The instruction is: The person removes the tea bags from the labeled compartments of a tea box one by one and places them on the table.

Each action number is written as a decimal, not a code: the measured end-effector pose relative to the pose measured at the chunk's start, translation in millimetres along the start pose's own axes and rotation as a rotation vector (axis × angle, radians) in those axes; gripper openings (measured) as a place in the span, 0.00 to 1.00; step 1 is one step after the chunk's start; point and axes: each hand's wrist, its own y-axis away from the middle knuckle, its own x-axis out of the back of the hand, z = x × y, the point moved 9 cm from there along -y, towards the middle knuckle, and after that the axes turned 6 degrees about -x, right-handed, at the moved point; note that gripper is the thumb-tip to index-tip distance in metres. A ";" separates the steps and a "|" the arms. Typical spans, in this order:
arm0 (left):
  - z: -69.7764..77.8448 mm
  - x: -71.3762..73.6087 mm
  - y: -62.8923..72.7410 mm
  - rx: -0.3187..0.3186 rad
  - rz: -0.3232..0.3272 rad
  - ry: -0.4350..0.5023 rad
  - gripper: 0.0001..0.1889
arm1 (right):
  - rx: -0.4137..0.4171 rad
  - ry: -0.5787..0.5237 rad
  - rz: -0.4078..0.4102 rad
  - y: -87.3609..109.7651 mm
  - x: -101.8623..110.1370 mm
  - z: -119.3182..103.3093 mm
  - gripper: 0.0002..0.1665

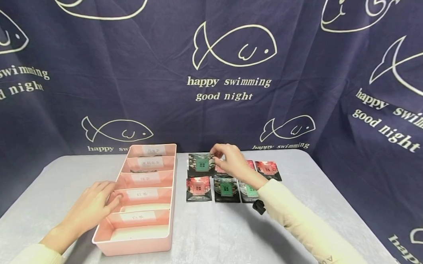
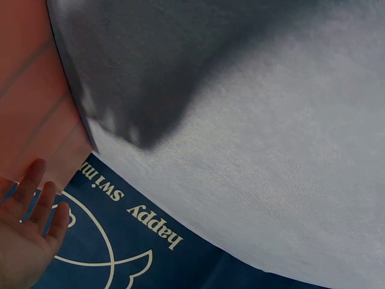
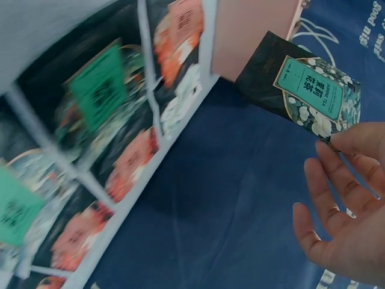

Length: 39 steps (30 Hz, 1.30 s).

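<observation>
My right hand [image 1: 231,159] pinches a corner of a dark tea bag sachet [image 3: 310,90] between thumb and fingertip. A green label reading jasmine tea and white flowers show on it in the right wrist view. In the head view this sachet overlaps the back row of sachets. My left hand [image 1: 93,204] rests at the left rim of a long pink divided box [image 1: 135,246], its fingers loosely bent and nothing held in them. The left wrist view has those fingers [image 2: 42,208] beside the box's pink wall.
Several sachets lie in two rows right of the box: a red one [image 1: 198,187] and a green-labelled one [image 1: 226,189] in front, another red one [image 1: 268,169] behind. Paper labels mark the box's compartments; dark edges show in far ones. A blue fish-print curtain [image 1: 232,119] borders the table.
</observation>
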 end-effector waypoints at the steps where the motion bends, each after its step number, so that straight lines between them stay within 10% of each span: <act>1: -0.1 -0.3 0.0 0.002 -0.004 0.001 0.21 | -0.005 -0.003 -0.001 2.7 1.9 4.4 0.07; 39: 2.4 0.6 -0.1 -0.015 0.024 -0.019 0.20 | -0.185 -0.043 -0.122 96.3 76.7 162.9 0.06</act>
